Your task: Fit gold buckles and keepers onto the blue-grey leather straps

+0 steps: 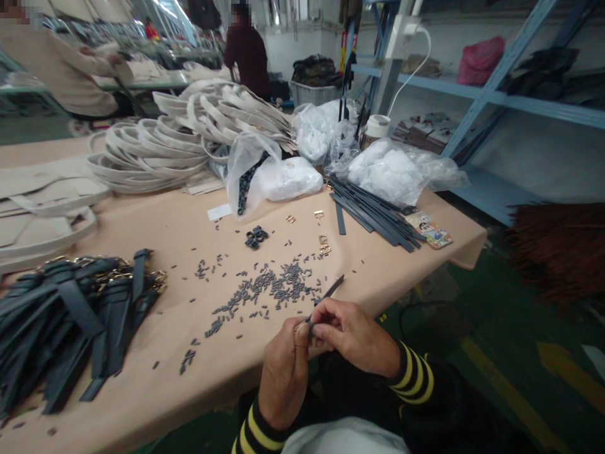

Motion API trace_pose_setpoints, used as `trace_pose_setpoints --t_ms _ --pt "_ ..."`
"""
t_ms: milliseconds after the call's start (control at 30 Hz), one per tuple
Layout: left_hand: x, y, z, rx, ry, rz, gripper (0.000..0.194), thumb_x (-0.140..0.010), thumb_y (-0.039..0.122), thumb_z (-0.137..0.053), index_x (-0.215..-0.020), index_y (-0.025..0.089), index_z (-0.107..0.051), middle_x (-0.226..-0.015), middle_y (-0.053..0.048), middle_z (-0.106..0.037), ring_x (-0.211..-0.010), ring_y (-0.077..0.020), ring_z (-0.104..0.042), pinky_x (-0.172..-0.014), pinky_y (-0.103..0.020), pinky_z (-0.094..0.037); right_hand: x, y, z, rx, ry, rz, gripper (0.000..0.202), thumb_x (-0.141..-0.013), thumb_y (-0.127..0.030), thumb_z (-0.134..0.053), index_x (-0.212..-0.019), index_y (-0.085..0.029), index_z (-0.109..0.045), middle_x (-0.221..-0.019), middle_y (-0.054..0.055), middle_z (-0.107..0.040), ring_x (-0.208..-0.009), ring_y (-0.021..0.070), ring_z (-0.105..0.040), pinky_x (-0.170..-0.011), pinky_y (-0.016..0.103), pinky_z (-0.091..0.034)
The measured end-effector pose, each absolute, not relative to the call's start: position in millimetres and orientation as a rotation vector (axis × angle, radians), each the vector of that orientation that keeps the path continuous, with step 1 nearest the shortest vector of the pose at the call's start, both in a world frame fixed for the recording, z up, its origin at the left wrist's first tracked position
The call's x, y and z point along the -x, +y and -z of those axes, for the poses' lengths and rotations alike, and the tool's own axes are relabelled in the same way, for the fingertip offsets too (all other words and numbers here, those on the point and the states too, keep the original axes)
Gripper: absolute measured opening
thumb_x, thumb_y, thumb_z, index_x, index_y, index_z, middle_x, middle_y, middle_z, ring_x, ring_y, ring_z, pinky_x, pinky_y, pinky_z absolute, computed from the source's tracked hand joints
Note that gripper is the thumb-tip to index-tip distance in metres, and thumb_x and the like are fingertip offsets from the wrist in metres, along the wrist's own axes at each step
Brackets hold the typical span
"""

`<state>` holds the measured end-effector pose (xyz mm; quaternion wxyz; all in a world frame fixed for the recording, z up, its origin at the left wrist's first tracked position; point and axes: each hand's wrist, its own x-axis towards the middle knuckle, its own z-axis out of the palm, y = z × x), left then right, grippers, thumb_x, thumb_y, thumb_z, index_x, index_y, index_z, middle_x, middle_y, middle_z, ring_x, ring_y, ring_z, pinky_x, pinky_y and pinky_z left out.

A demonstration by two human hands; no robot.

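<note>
Left hand and right hand: both pinching dark strap between fingertips | strap: just beyond the near edge of worktop, beside scattered small dark pieces | finished-looking dark straps with gold chains: worktop's left end

**Workshop Floor Built Around Bench Work**

The place is a workshop, seemingly part of a larger factory hall. Pale straps lie heaped on a broad table, with dark straps bearing gold-coloured metal fittings and a scatter of small dark pieces. Blue metal shelving lines one side (a pink bundle brightens it). Beyond, two people are near further worktables, and yellow markings cross the green floor.
</note>
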<state>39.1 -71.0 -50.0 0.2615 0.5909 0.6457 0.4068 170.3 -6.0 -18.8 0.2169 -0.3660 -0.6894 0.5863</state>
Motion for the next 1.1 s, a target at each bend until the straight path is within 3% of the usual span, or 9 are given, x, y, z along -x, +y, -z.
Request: trace_pose_setpoints --t_ms 233,367,467,567,633,700,867,967,1100 --pt "-29 -75 39 -1.595 1.58 -1.018 0.018 -0.086 0.034 -0.041 -0.085 0.017 -0.048 -0.055 0.005 -0.049 -0.048 -0.0091 -0.048 -0.048 -0.02 -0.038 -172 0 21 1.003 -1.932 -1.588 0.012 -0.073 -0.024 -0.06 -0.074 -0.014 -0.053 -0.06 -0.005 -0.045 -0.055 0.0054 -0.038 -0.049 0.017 -0.031" --pt "-27 -74 33 -1.424 1.533 -1.021 0.02 -0.085 0.035 -0.042 -0.076 0.017 -0.046 -0.049 0.007 -0.044 -0.043 -0.0068 -0.043 -0.045 -0.018 -0.035 -182 9 12 0.938 -2.019 -1.596 0.019 -0.079 -0.032 -0.055 -0.075 -0.014 -0.056 -0.056 -0.005 -0.046 -0.05 0.0055 -0.04 -0.046 0.017 -0.031" --pt "-27 -72 34 -1.285 1.548 -1.074 0.025 -0.085 0.039 -0.042 -0.073 0.017 -0.045 -0.046 0.007 -0.041 -0.041 -0.0059 -0.038 -0.042 -0.017 -0.033 -193 18 3 0.929 -2.132 -1.202 0.019 -0.082 -0.031 -0.052 -0.089 -0.015 -0.058 -0.078 0.001 -0.059 -0.068 0.0092 -0.053 -0.061 0.02 -0.041" --pt "-26 -70 37 -1.244 1.561 -1.07 0.026 -0.083 0.04 -0.044 -0.071 0.017 -0.044 -0.046 0.007 -0.041 -0.039 -0.0054 -0.037 -0.041 -0.017 -0.032 -201 24 -3 0.904 -2.421 -0.916 0.027 -0.081 -0.032 -0.053 -0.1 -0.013 -0.057 -0.101 0.009 -0.059 -0.094 0.0176 -0.053 -0.082 0.029 -0.041" --pt "-26 -70 38 -1.245 1.581 -1.052 0.026 -0.082 0.04 -0.045 -0.07 0.016 -0.045 -0.045 0.007 -0.041 -0.039 -0.0055 -0.038 -0.041 -0.017 -0.032 -204 25 -3 0.909 -2.666 -1.064 0.024 -0.083 -0.032 -0.049 -0.094 -0.012 -0.058 -0.088 0.009 -0.063 -0.082 0.0177 -0.057 -0.074 0.029 -0.043" --pt "-28 -69 39 -1.251 1.597 -1.025 0.027 -0.082 0.04 -0.045 -0.07 0.016 -0.046 -0.044 0.008 -0.04 -0.038 -0.0055 -0.037 -0.04 -0.017 -0.031 -205 25 -1 0.887 -2.737 -1.406 0.022 -0.086 -0.028 -0.042 -0.081 -0.013 -0.057 -0.07 0.004 -0.062 -0.062 0.0119 -0.057 -0.058 0.022 -0.043" --pt "-33 -67 44 -1.249 1.617 -1.016 0.026 -0.082 0.04 -0.045 -0.07 0.017 -0.045 -0.044 0.008 -0.04 -0.038 -0.0058 -0.037 -0.04 -0.018 -0.032 -203 23 0 0.821 -2.461 -1.956 0.02 -0.087 -0.016 -0.036 -0.072 -0.013 -0.049 -0.06 -0.002 -0.055 -0.047 0.0039 -0.05 -0.048 0.014 -0.039" --pt "-34 -65 45 -1.309 1.673 -1.024 0.025 -0.082 0.039 -0.044 -0.07 0.017 -0.046 -0.046 0.007 -0.041 -0.039 -0.0065 -0.039 -0.04 -0.018 -0.033 -202 23 0 0.817 -2.392 -2.048 0.02 -0.088 -0.015 -0.034 -0.076 -0.012 -0.05 -0.056 -0.004 -0.05 -0.044 0.0035 -0.047 -0.046 0.013 -0.037" --pt "-33 -65 44 -1.494 1.705 -0.979 0.023 -0.082 0.037 -0.045 -0.07 0.017 -0.047 -0.049 0.006 -0.044 -0.041 -0.0078 -0.042 -0.042 -0.02 -0.034 -204 24 3 0.766 -2.46 -1.876 0.025 -0.089 -0.017 -0.035 -0.073 -0.011 -0.053 -0.05 -0.005 -0.043 -0.042 0.0032 -0.039 -0.047 0.014 -0.033"
